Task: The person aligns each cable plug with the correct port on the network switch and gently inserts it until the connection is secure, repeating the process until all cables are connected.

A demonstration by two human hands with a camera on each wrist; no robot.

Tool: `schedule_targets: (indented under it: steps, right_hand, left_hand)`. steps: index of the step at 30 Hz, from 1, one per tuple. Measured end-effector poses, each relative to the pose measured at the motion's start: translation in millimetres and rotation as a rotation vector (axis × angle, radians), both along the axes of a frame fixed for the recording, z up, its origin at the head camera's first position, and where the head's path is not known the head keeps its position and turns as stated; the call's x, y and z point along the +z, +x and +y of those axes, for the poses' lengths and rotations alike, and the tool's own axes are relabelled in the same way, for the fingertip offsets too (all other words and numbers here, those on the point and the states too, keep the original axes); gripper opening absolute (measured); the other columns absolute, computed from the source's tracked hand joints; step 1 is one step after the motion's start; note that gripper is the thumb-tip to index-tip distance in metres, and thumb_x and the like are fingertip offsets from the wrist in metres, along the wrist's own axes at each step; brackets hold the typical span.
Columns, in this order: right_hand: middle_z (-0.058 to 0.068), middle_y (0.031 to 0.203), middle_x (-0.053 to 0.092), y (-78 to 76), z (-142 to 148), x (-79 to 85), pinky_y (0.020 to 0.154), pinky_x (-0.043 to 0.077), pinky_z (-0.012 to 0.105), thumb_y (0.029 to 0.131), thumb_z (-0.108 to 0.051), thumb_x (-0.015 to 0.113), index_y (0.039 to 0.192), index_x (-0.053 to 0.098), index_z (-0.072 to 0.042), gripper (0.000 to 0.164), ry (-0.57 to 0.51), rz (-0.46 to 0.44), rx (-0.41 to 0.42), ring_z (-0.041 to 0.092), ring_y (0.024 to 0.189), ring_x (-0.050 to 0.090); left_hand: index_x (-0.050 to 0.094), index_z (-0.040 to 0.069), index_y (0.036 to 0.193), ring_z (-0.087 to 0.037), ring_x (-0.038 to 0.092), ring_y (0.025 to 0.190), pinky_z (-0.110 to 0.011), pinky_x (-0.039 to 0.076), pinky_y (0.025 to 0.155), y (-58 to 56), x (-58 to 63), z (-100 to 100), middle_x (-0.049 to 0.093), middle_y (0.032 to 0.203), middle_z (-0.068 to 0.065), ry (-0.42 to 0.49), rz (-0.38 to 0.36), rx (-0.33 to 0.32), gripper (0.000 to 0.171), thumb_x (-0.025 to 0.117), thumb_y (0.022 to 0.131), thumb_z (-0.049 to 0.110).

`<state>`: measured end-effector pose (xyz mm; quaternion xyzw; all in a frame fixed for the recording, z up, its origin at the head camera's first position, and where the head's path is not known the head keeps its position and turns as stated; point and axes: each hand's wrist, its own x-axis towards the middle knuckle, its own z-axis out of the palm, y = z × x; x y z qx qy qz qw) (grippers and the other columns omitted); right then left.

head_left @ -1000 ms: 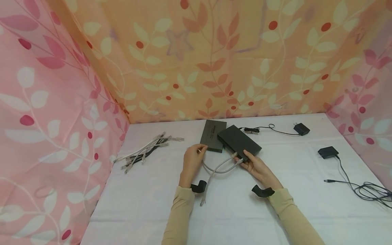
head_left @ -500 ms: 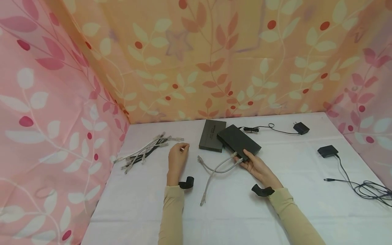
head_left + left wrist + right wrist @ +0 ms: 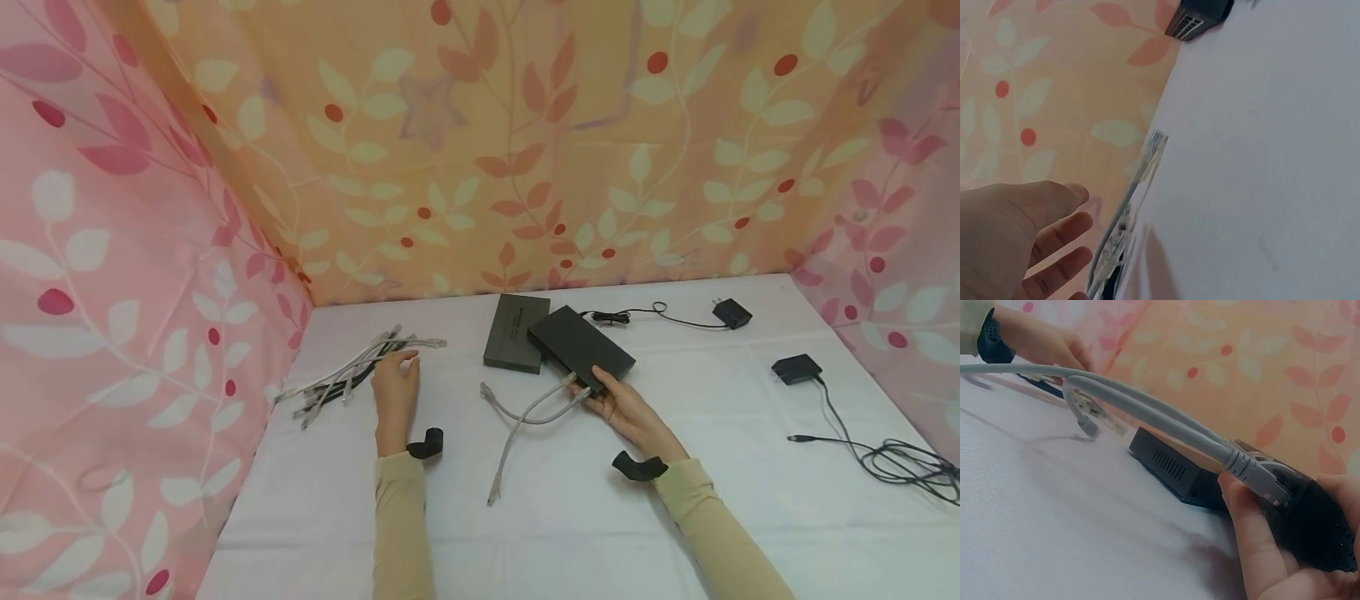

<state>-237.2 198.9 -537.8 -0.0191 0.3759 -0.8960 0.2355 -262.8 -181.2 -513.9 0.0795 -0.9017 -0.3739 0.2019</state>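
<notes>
My right hand (image 3: pixel 628 412) grips a black network switch (image 3: pixel 581 346) by its near edge, thumb on top and fingers beneath. Two grey network cables (image 3: pixel 528 414) are plugged into the switch's near side; their loose ends trail to the left. In the right wrist view a cable plug (image 3: pixel 1254 477) sits in a port beside my fingers. My left hand (image 3: pixel 395 400) is over the right part of a pile of grey and black network cables (image 3: pixel 333 383). In the left wrist view its fingers are loosely bent, with nothing between them, beside the cable ends (image 3: pixel 1154 147).
A second dark switch (image 3: pixel 516 333) lies partly behind the held one. At the back right is a black power adapter (image 3: pixel 732 313) with a thin cord. Another power adapter (image 3: pixel 797 368) lies farther right, its cord coiled. Patterned cloth walls (image 3: pixel 525 150) border the white table (image 3: pixel 540 542).
My left hand has let go of the plugged-in cable's loose end and moved left to the cable pile. The right hand still holds the switch in place.
</notes>
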Motion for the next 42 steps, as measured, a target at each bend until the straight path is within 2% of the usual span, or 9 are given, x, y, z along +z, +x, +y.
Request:
schedule_targets:
  steps: [5, 12, 20, 25, 34, 42]
  right_hand:
    - [0.014, 0.110, 0.064, 0.1, 0.2, 0.5, 0.084, 0.050, 0.028, 0.101, -0.018, 0.037, 0.124, 0.039, -0.007, 0.025, 0.000, 0.012, 0.010, 0.024, 0.101, 0.064]
    - [0.013, 0.110, 0.064, 1.1, 0.2, 1.8, 0.085, 0.050, 0.026, 0.101, -0.020, 0.038, 0.128, 0.033, -0.006, 0.031, 0.034, 0.000, 0.016, 0.022, 0.102, 0.064]
    - [0.014, 0.110, 0.063, 1.5, -0.5, 2.1, 0.085, 0.050, 0.025, 0.101, -0.022, 0.039, 0.131, 0.027, -0.005, 0.037, 0.044, -0.014, 0.015, 0.022, 0.102, 0.064]
    - [0.012, 0.110, 0.063, 1.3, -0.6, 2.0, 0.084, 0.050, 0.025, 0.101, -0.022, 0.039, 0.130, 0.028, -0.005, 0.036, 0.055, 0.003, 0.016, 0.021, 0.102, 0.064]
    - [0.011, 0.109, 0.064, 1.1, -0.7, 0.3, 0.084, 0.051, 0.025, 0.100, -0.023, 0.041, 0.130, 0.029, -0.006, 0.036, 0.052, 0.008, 0.005, 0.021, 0.102, 0.064]
    - [0.009, 0.113, 0.063, 1.6, 0.0, -0.7, 0.081, 0.052, 0.024, 0.101, -0.019, 0.038, 0.127, 0.034, -0.008, 0.028, 0.008, 0.024, 0.014, 0.023, 0.103, 0.063]
  left_hand:
    - [0.069, 0.005, 0.105, -0.036, 0.049, 0.109, -0.055, 0.034, 0.092, -1.4, -1.9, -12.0, 0.061, 0.110, -0.014, 0.011, 0.060, 0.036, 0.020, 0.064, 0.087, 0.013]
    - [0.067, -0.001, 0.106, -0.035, 0.047, 0.114, -0.049, 0.034, 0.097, -1.7, -4.4, -28.3, 0.060, 0.115, -0.017, -0.019, 0.139, 0.054, 0.022, 0.065, 0.085, 0.007]
    - [0.067, 0.005, 0.111, -0.035, 0.049, 0.115, -0.053, 0.034, 0.096, -3.9, -5.2, -45.0, 0.060, 0.117, -0.015, -0.119, 0.066, 0.012, 0.025, 0.064, 0.086, 0.011]
    - [0.067, 0.006, 0.110, -0.035, 0.050, 0.113, -0.055, 0.029, 0.098, -6.6, -4.0, -51.6, 0.061, 0.115, -0.014, -0.159, 0.035, 0.001, 0.025, 0.065, 0.086, 0.011]
    - [0.070, 0.007, 0.105, -0.039, 0.049, 0.102, -0.057, 0.020, 0.092, -13.7, -6.4, -56.1, 0.064, 0.107, -0.017, -0.230, 0.029, 0.047, 0.023, 0.068, 0.082, 0.009]
    - [0.073, 0.013, 0.097, -0.037, 0.049, 0.101, -0.057, 0.012, 0.099, -14.2, -8.5, -56.9, 0.065, 0.101, -0.011, -0.226, 0.026, 0.043, 0.022, 0.076, 0.076, 0.015]
